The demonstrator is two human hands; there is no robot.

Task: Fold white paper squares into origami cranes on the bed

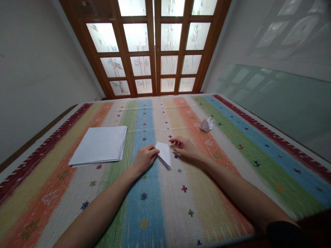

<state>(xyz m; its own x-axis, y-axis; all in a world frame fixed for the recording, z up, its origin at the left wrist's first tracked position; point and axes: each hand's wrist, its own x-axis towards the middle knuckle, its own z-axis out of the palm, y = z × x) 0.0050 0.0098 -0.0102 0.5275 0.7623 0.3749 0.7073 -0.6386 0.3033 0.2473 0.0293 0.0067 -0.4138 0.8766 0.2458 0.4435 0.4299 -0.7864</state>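
A small piece of folded white paper [164,154], several layers thick with a point toward me, is at the middle of the table. My left hand [145,157] pinches its left edge between thumb and fingers. Just to the right of the paper is my right hand [184,147], its fingers apart and slightly curled, with nothing in them. A narrow gap shows between those fingertips and the paper's right edge.
A stack of white paper sheets [99,144] lies to the left. Farther back on the right sits a folded paper crane [207,124]. The striped tablecloth [144,213] covers the table, with wood-framed glass doors [155,55] beyond.
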